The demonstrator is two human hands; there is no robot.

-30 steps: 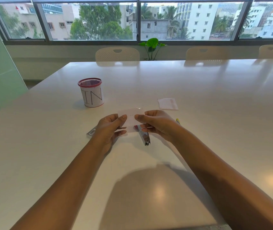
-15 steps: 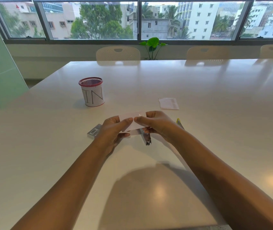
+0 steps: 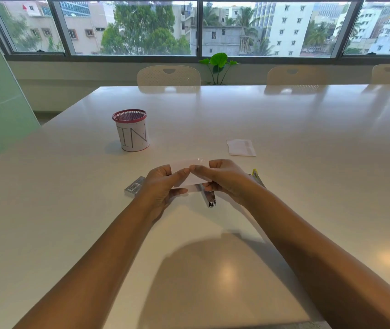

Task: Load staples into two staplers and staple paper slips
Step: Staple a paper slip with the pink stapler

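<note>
Hand-lettered "IN" on the white wrap of the red-rimmed mesh cup. Barcode on the small grey box, digits too small to read.

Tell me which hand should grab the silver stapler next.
Right, probably. The silver stapler lies on the table just under the right hand, while the left hand sits farther off and can keep holding the paper slip.
</note>
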